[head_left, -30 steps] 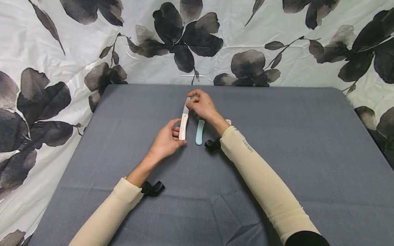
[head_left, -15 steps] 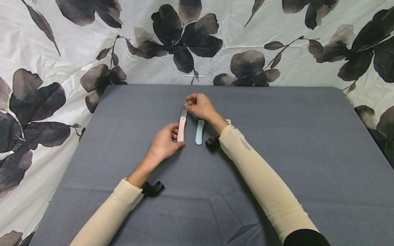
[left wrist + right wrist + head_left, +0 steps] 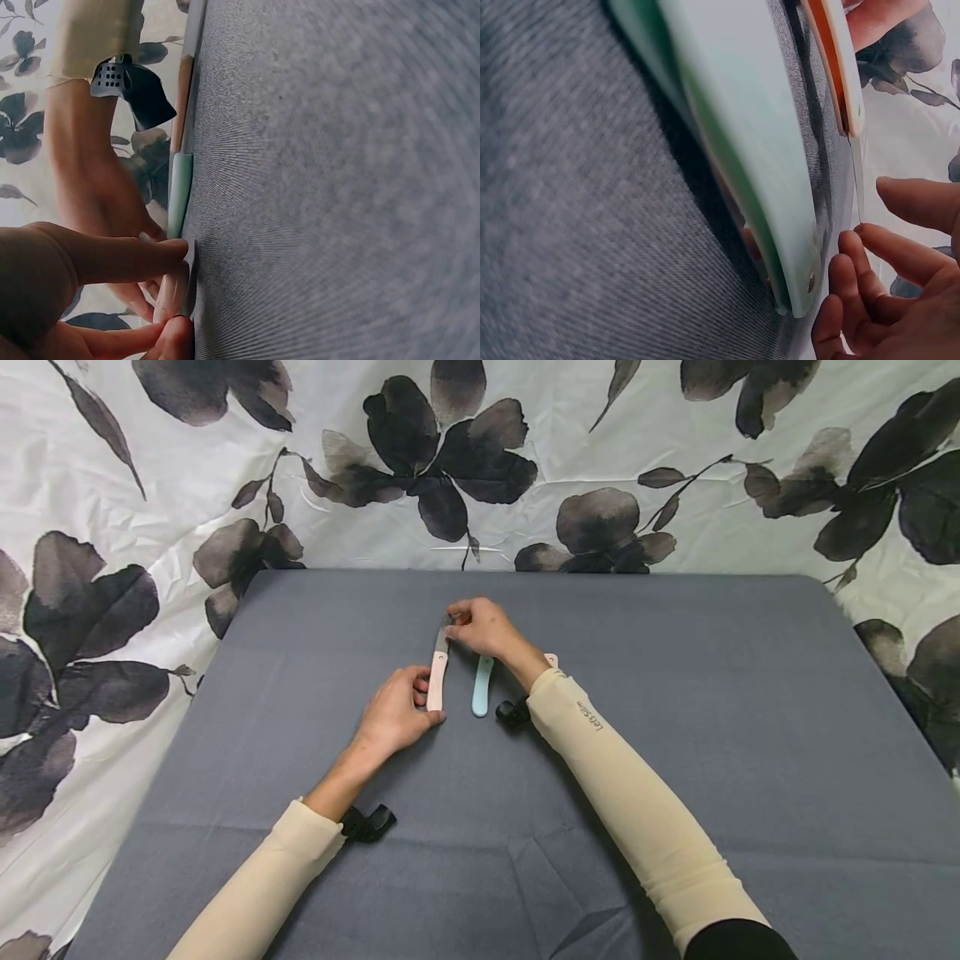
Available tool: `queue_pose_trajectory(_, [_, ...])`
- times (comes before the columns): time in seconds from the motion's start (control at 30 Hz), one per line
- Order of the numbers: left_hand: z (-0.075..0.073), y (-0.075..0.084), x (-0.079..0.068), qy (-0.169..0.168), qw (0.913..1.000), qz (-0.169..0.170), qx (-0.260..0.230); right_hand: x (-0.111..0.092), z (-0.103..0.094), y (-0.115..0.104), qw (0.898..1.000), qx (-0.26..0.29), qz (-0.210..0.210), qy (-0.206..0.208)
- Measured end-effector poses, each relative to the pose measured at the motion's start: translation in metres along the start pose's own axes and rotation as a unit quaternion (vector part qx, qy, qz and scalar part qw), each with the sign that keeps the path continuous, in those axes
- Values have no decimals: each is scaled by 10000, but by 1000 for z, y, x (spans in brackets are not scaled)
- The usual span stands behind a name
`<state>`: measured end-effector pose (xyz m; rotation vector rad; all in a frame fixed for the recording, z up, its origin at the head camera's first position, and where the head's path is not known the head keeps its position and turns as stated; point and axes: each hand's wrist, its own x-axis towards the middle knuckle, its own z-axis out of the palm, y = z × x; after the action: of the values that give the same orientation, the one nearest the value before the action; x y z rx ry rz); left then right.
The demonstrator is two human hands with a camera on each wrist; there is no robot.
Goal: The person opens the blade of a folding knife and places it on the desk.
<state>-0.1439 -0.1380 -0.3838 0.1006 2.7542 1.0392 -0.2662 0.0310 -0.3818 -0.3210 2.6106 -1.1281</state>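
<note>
My left hand (image 3: 393, 714) pinches the pale pink handle of a folding knife (image 3: 436, 685) between thumb and fingers, near the handle's lower end. The knife's blade (image 3: 440, 642) is unfolded and points away from me. At its tip is my right hand (image 3: 483, 628). In the right wrist view the index fingertip meets the thin blade (image 3: 857, 180), while the thumb (image 3: 915, 201) stands a little apart from it. An orange strip shows inside the pink handle (image 3: 847, 67). Just to the right lies a mint-green handle (image 3: 482, 689), with a rivet at its far end.
Another pale pink handle (image 3: 552, 660) lies partly hidden behind the right forearm. All of this is on a grey cloth-covered table (image 3: 675, 693). A white floral curtain (image 3: 480, 460) hangs behind the table's far edge. Black camera mounts (image 3: 367, 823) sit under both wrists.
The pink knife has shifted slightly left and toward me with the left hand. The right hand has followed, staying at the blade tip; more of the blade shows now.
</note>
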Motion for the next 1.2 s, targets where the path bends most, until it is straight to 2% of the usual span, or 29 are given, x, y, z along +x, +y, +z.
queue_pose_trajectory(0.2, [1,-1,0,-3,9999,52,144,-2,-1,0,9984,-505,-138,-205])
queue_pose_trajectory(0.47, [2,-1,-1,-64,9998,3,190,-2,-1,-3,9976,-628,-71,-296])
queue_pose_trajectory(0.8, [1,0,-1,-135,9997,-50,218,-3,-2,0,9979,-562,-94,-298])
queue_pose_trajectory(0.97, [0,0,1,-147,9996,-19,230,-2,-5,1,9989,-303,-44,-347])
queue_pose_trajectory(1.1, [0,2,1,32,9998,94,160,-4,-9,4,9996,9,1,-294])
queue_pose_trajectory(1.2, [-2,6,1,241,9993,299,33,-6,-14,5,9997,32,-13,-235])
